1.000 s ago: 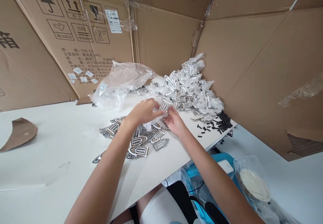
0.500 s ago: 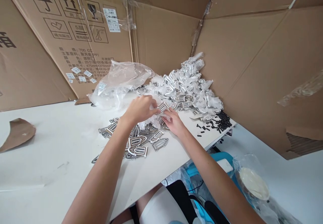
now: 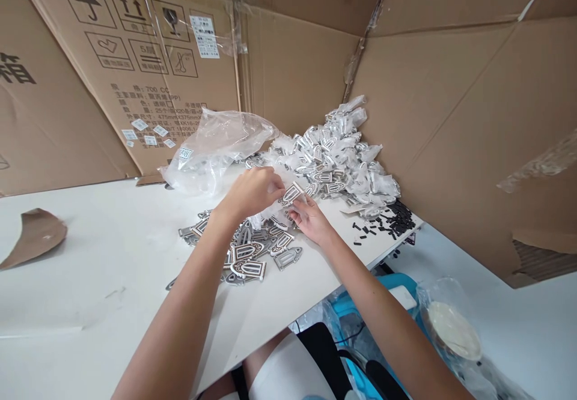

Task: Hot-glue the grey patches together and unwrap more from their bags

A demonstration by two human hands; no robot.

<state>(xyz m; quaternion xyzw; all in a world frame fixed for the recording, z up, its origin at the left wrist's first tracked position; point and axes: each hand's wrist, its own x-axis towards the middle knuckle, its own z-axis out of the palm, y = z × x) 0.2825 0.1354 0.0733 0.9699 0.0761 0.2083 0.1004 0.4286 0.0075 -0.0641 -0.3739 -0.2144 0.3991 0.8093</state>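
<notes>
Between my two hands is a small arch-shaped piece [image 3: 291,194], silvery white with dark outlines and slots, with thin clear plastic around or against it. My left hand [image 3: 258,188] is closed at its left side, pinching the plastic; its fingertips are partly hidden. My right hand [image 3: 311,218] holds the piece from the lower right between thumb and fingers. Under my hands lies crumpled clear plastic [image 3: 259,220]. Just below it, loose arch-shaped pieces [image 3: 247,251] lie in a pile on the white table [image 3: 112,304].
Behind my hands rises a heap of bagged pieces [image 3: 336,148], with a large clear bag [image 3: 220,139] to its left. Small black parts [image 3: 399,218] lie near the table's right edge. Cardboard boxes [image 3: 297,63] wall the back. A cardboard scrap [image 3: 38,236] lies at left.
The arch-shaped piece has tilted more upright between my hands and now shows its face more fully. Both hands stay nearly in place; the view has shifted slightly.
</notes>
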